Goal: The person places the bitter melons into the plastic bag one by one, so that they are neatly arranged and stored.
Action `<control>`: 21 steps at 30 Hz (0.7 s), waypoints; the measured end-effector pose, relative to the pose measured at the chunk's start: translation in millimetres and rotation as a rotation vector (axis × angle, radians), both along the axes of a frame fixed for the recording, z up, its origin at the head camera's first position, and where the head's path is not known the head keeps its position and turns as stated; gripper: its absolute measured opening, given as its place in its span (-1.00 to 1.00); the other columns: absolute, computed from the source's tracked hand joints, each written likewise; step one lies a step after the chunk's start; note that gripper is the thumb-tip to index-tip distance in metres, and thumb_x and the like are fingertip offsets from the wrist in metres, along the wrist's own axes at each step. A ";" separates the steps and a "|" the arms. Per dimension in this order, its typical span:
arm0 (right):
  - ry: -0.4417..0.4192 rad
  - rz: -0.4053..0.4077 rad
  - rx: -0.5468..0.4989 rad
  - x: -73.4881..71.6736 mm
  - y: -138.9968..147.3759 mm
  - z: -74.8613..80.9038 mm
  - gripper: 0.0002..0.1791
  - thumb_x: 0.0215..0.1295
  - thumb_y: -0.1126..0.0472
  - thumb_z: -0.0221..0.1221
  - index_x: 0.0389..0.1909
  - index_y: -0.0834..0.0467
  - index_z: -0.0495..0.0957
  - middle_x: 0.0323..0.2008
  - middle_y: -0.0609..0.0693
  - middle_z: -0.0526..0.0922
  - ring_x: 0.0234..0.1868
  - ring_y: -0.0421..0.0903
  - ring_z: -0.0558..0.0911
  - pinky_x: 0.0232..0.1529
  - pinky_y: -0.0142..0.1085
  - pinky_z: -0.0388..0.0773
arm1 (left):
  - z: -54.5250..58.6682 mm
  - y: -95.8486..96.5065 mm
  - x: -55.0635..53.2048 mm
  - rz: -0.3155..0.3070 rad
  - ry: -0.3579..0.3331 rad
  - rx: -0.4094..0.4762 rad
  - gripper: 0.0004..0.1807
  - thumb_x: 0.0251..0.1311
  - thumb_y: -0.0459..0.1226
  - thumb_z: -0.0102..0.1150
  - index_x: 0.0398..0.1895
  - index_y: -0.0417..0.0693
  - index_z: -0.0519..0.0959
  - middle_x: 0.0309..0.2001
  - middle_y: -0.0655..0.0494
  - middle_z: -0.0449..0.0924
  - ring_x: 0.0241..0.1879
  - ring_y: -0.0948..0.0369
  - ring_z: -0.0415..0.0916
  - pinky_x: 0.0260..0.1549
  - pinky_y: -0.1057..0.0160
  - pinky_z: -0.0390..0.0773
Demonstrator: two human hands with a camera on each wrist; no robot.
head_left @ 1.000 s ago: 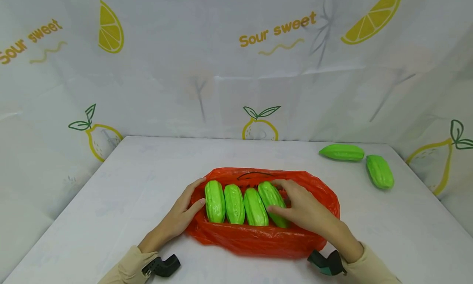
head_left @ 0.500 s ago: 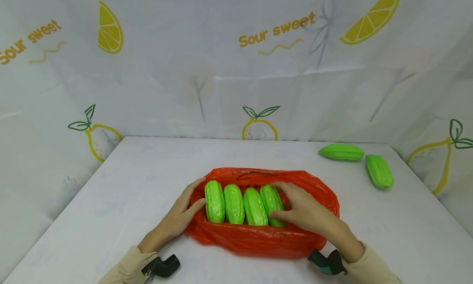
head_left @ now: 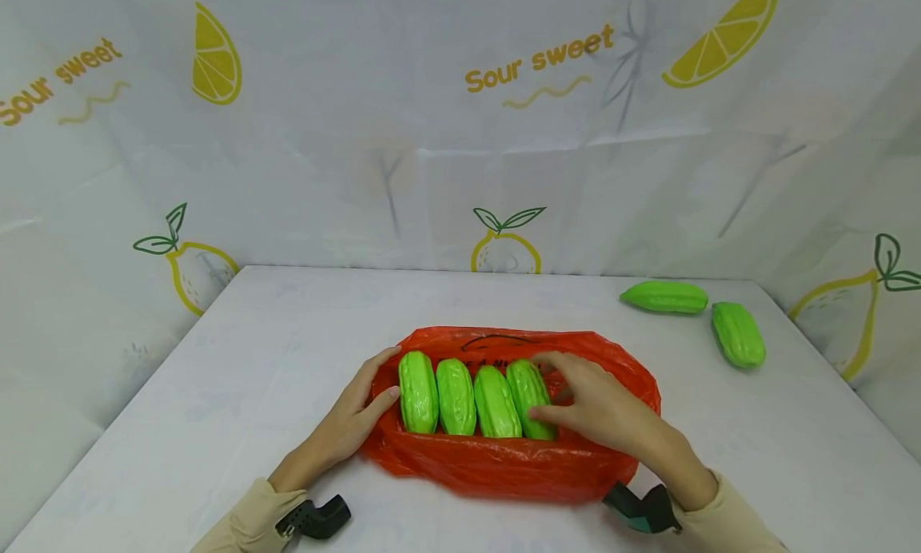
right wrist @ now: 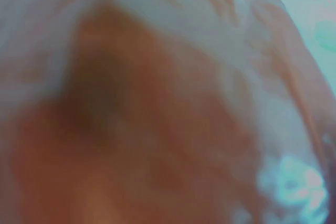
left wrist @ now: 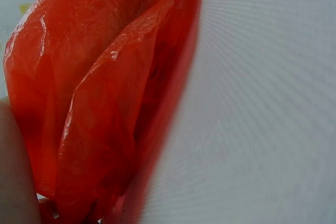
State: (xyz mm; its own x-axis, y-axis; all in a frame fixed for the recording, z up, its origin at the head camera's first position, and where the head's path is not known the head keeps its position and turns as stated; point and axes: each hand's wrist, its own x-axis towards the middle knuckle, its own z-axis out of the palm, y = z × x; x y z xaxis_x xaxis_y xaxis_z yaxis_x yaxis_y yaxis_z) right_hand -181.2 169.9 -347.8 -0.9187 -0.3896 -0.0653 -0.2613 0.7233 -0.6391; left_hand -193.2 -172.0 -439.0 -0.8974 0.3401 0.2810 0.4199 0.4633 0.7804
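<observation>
A red plastic bag [head_left: 489, 467] lies on the table with its mouth spread. Several glossy, bright green ridged gourds stand in a row inside, the leftmost gourd [head_left: 418, 391] beside my left thumb. My left hand [head_left: 352, 413] holds the bag's left side; in the left wrist view, part of that hand [left wrist: 16, 171] shows against the red plastic [left wrist: 100, 87]. My right hand [head_left: 597, 405] curves loosely over the rightmost gourd [head_left: 528, 397], thumb tip overlapping its near side and fingertips by its far end. The right wrist view is a reddish blur.
Two more green gourds lie at the table's back right, one sideways gourd [head_left: 665, 296] and one upright gourd [head_left: 739, 335]. A white cloth [head_left: 324, 161] with lemon prints hangs behind the white table [head_left: 216, 393]. Black wrist straps [head_left: 316, 519] sit at both cuffs.
The rightmost gourd in the bag straightens and shifts slightly toward its neighbour, then stays put. My right hand eases a little to the right. My left hand stays in place.
</observation>
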 end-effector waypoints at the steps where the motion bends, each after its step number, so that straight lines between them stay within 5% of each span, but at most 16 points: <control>1: -0.002 -0.003 -0.004 0.2 0.6 1.2 -0.24 0.11 -0.03 0.43 0.28 0.17 0.40 0.17 0.12 0.56 -0.21 -0.16 0.68 -0.18 -0.26 0.68 | 0.1 0.1 -0.1 0.001 0.001 -0.001 -0.41 0.48 -0.21 -0.03 0.52 0.11 0.13 0.49 0.02 0.20 0.49 -0.02 0.13 0.39 -0.29 0.13; 11: 0.100 0.006 0.015 0.3 7.0 8.6 -0.37 0.16 0.05 0.41 0.22 0.17 0.47 0.07 0.06 0.64 -0.09 -0.06 0.68 -0.15 -0.20 0.67 | 0.4 0.2 -0.3 0.002 0.006 -0.008 -0.41 0.47 -0.21 -0.03 0.52 0.11 0.13 0.49 0.03 0.21 0.49 0.00 0.13 0.41 -0.21 0.14; 21: 0.207 0.027 -0.014 3.2 13.7 15.1 -0.55 0.20 0.16 0.38 0.11 0.11 0.57 0.02 0.01 0.67 -0.16 -0.17 0.69 -0.17 -0.24 0.66 | -0.4 -0.1 0.0 0.004 -0.004 -0.004 -0.41 0.48 -0.21 -0.04 0.53 0.12 0.13 0.49 0.02 0.20 0.49 -0.02 0.12 0.39 -0.30 0.12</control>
State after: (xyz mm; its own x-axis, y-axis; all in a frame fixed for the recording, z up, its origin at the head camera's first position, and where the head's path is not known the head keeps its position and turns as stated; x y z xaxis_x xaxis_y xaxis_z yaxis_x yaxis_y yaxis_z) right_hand -178.1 183.6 -332.7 -0.9012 -0.4136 0.1298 -0.4073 0.7055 -0.5799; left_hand -193.1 -172.1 -439.4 -0.8996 0.3381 0.2763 0.4155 0.4682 0.7799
